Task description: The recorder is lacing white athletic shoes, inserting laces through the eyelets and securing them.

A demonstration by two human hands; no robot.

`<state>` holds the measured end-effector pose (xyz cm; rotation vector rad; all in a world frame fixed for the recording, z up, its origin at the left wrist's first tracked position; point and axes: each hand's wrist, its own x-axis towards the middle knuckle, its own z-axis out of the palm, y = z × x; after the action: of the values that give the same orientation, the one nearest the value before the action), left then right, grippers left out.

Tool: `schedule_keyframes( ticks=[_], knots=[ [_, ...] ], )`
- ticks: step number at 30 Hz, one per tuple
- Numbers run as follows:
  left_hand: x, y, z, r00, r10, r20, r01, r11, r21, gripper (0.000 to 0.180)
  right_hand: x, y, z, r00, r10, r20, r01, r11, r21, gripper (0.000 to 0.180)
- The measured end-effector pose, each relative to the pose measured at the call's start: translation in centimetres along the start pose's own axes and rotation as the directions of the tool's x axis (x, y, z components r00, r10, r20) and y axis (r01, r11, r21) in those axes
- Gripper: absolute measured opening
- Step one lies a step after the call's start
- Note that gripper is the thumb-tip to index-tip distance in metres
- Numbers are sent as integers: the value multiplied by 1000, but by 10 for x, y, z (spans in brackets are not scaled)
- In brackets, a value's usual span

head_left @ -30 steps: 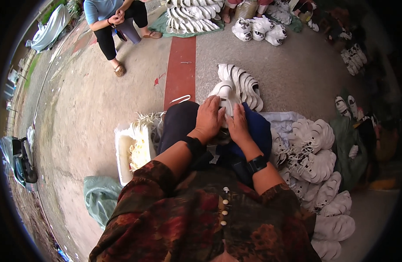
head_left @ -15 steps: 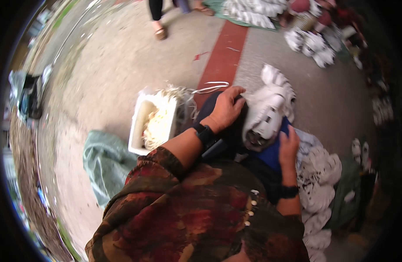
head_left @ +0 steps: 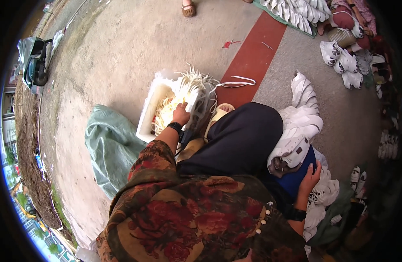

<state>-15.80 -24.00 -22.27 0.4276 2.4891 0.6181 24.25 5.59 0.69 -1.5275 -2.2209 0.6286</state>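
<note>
Left hand at a box of laces, white shoe on the lap

White shoe (head_left: 290,149): one, on the lap, its dark-lined opening toward the wearer.
Left hand (head_left: 180,114): at the white box, fingers bent down over laces (head_left: 164,115); whether it grips any, cannot tell.
Right hand (head_left: 311,178): loosely open, fingers partly spread, beside blue cloth (head_left: 300,177); contact with the cloth cannot be told.

Surroundings: lace bundle (head_left: 193,85) draped over the box's far right side; loose lace (head_left: 242,81) trailing onto a red floor stripe (head_left: 255,54); green sheet (head_left: 108,148) just left of the box; stacked white shoe parts (head_left: 305,92) beyond the shoe; white shoe pile (head_left: 326,190) right of the right hand. The bent left leg (head_left: 240,142) lies between left hand and shoe.

Edges and room: white box (head_left: 144,127), open-topped, its raised walls bounding the laces; concrete floor (head_left: 118,56) extending ahead and left of it.

Markings: dark rectangular patches on the shoe; any lettering too small to read.
</note>
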Motion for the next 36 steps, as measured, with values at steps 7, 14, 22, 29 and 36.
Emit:
schedule_keyframes(
  ticks=[7,14,22,29,36],
  knots=[
    [50,-2,18,992,-17,-128,18,1000,4,42,5,-5,1,1000,-24,18,25,996,-84,34],
    [64,-14,13,979,-154,-137,131,978,-163,24,4,-7,1,1000,-24,15,25,994,-102,33],
    [41,-13,-8,925,-378,-38,235,648,-724,3,1,-2,1,999,-32,13,33,995,-98,33],
    [30,5,-18,998,49,-31,-58,916,-396,17,2,10,1,999,-52,-13,50,992,-119,34],
    [-115,217,-118,602,721,343,-291,598,-747,7,-3,-112,-10,860,-509,2,502,849,164,43]
  ],
)
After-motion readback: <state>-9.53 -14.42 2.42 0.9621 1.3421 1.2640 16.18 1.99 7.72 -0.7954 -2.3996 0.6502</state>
